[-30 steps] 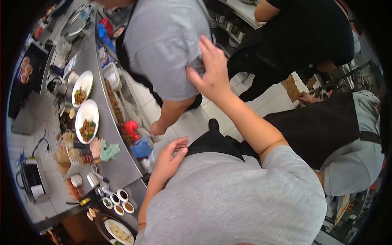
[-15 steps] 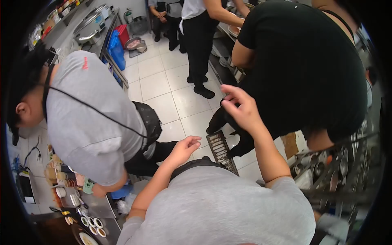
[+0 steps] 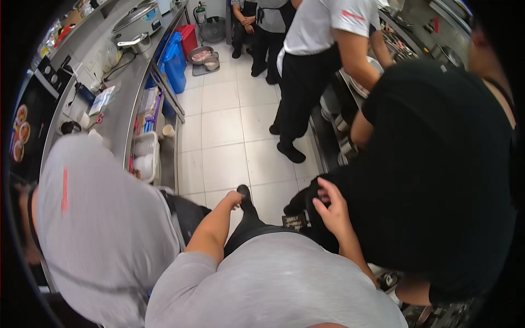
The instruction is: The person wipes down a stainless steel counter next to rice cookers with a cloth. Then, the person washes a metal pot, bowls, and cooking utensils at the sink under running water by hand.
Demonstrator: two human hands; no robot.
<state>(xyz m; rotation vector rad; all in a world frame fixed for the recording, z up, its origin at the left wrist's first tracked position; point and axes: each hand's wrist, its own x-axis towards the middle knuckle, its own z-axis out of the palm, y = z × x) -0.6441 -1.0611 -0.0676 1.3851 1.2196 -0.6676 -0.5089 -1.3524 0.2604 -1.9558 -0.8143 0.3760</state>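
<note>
Seeing my right hand (image 3: 333, 210), fingers apart, near the black-shirted person (image 3: 437, 180); can't tell if my left hand (image 3: 234, 200) grips anything. Tiled floor (image 3: 224, 128) leaves room along the counter (image 3: 123, 113) edge.

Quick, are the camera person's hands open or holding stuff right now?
Left hand: can't tell if it's open or closed.
Right hand: open, nothing seen in it.
</note>
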